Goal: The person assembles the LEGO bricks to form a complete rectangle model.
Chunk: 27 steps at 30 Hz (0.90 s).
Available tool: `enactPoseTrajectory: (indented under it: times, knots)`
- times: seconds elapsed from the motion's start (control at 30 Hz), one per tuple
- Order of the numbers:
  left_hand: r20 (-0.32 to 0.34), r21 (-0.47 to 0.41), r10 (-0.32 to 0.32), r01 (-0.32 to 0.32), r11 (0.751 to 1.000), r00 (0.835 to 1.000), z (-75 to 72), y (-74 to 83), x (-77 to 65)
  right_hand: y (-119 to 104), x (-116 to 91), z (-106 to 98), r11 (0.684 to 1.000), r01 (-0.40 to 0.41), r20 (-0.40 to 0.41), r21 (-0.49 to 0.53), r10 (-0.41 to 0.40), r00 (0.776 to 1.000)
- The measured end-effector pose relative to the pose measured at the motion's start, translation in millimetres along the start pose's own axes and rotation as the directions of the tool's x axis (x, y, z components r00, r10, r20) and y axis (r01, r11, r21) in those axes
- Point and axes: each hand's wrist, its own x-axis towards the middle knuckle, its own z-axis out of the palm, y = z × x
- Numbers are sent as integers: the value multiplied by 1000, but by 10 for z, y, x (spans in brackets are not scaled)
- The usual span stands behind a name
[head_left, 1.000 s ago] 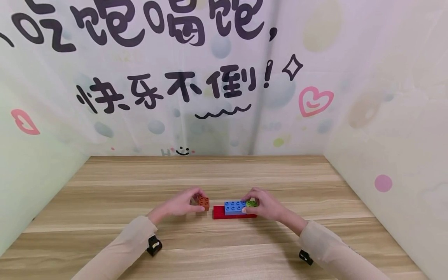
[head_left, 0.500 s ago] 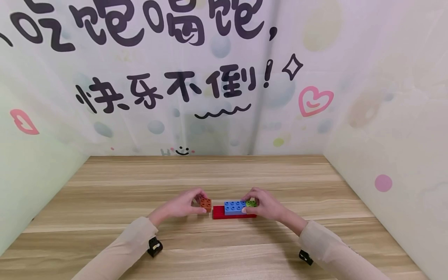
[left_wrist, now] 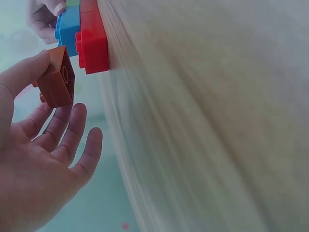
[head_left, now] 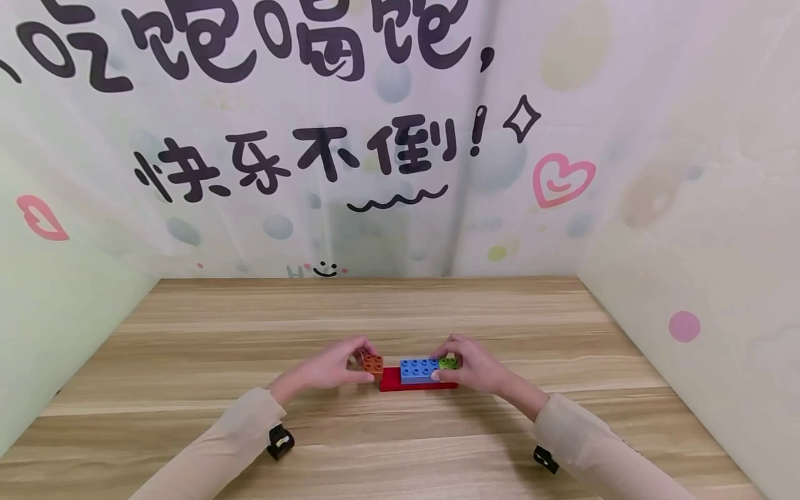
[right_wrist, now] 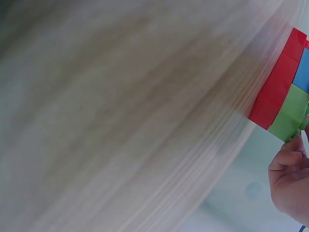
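Observation:
My left hand pinches an orange toy brick between thumb and fingers. The brick is held just off the left end of a red base, higher than the table. In the left wrist view the hollow underside of the orange brick shows, apart from the red bricks. On the red base sit a blue brick and, at its right, a green brick. With thumb in front and finger behind, my right hand grips the blue brick's right end. Its fingers partly hide the green brick.
The wooden table extends around the bricks on all sides. A patterned curtain with writing rises at its back edge, and pale walls stand left and right. A black strap hangs at the left wrist and another black strap at the right.
My left hand has carried the orange brick rightward, up to the left end of the red base. The right hand and the blue, green and red bricks have stayed in place.

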Motion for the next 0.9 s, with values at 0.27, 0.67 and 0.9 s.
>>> enactPoseTrajectory:
  times: [0.27, 0.67, 0.9]
  knots:
    - [0, -27, 10, -10, 1000, 1000, 39, 58, 26, -7, 2, 2, 1000, -19, 3, -13, 19, 1000]
    - [-17, -14, -10, 10, 1000, 1000, 112, 102, 62, 8, -3, 1, 1000, 12, -3, -8, -12, 1000]
    - [-27, 31, -11, 12, 999, 1000, 162, 109, 98, 7, -6, -1, 1000, 12, -1, -11, -12, 1000]
